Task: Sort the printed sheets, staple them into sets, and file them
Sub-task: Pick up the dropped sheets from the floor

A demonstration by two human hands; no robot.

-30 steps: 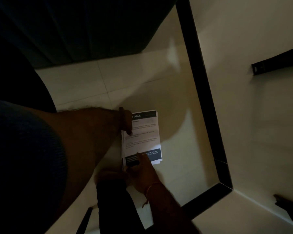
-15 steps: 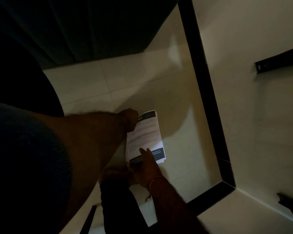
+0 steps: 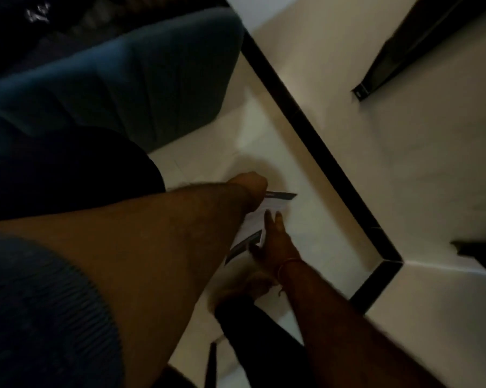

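the picture is dim and blurry. one stack of paper [image 3: 275, 205] lies flat on the white floor [image 3: 326, 247], near the middle, and i cannot tell how many sheets are in it. it has two dark bands, one at the far end and one at the near end. two hands are on it. the left hand [image 3: 247, 189] is at the far left corner with its fingers curled in, and i cannot tell if it grips the paper or only presses on it. the right hand [image 3: 277, 247] lies at the near end with its fingers [image 3: 267, 219] straight and a little apart, touching the paper. there is one thin bracelet [image 3: 291, 261] on the right wrist. one blue sofa [image 3: 152, 79] stands on the far left. one black strip [image 3: 314, 141] runs along the bottom of the wall on the right.
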